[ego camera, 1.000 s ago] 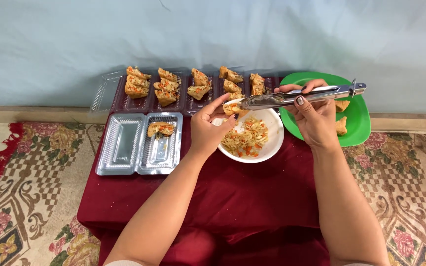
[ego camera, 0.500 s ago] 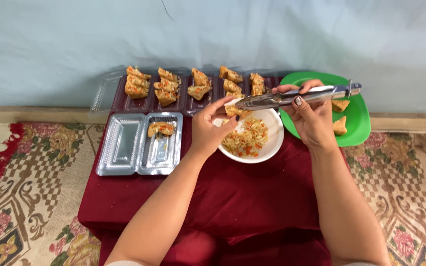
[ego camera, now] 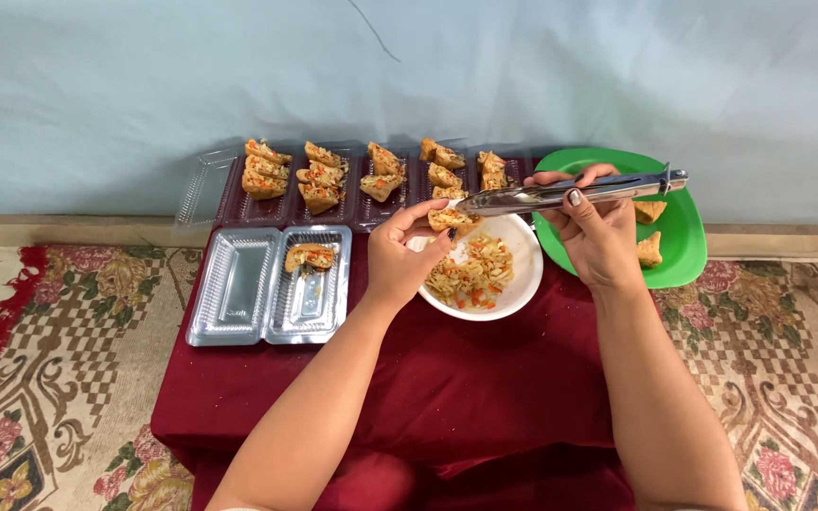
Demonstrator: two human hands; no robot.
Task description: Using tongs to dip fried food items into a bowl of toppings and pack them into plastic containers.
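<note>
While the left hand [ego camera: 400, 260] pinches a fried pocket [ego camera: 449, 220] over the white bowl [ego camera: 523, 284], the right hand [ego camera: 598, 237], clamped on tongs [ego camera: 570, 193], stuffs it; next likely calls for more filling [ego camera: 471, 274].

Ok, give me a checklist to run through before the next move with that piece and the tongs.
1. Left hand grips the fried piece above the white bowl: ok.
2. Right hand holds the tongs, tips at the piece: ok.
3. Filling left in the bowl: ok.
4. Whether the piece is fully stuffed: cannot tell.
5. Free room in the open clear box, which holds one stuffed piece: ok.
6. Unfilled pieces on the green plate: ok.
</note>
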